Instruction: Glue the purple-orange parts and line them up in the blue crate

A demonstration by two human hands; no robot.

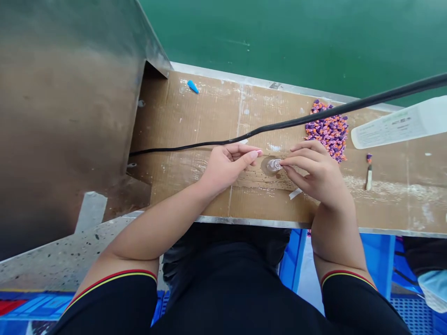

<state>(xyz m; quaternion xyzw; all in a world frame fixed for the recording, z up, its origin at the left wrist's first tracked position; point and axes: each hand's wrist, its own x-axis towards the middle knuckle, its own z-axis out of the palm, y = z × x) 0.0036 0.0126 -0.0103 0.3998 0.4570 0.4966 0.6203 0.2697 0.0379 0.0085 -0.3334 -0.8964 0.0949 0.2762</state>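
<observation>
My left hand [228, 166] is over the middle of the cardboard-covered bench [195, 116], its thumb and forefinger pinching a small pink piece [259, 152]. Just right of it stands a small clear container [274, 164], and the fingertips of my right hand [314, 172] close on its right side. Whether my right fingers hold anything else is too small to tell. Behind my right hand lies a pile of small purple, orange and pink pieces [330, 130].
A black cable [282, 124] crosses above the bench. Left stands a large metal housing [70, 102]. A blue tip [193, 86] lies at the back; a clear bottle [394, 124] and a small brush [369, 174] lie right. Blue crates [377, 260] are below the front edge.
</observation>
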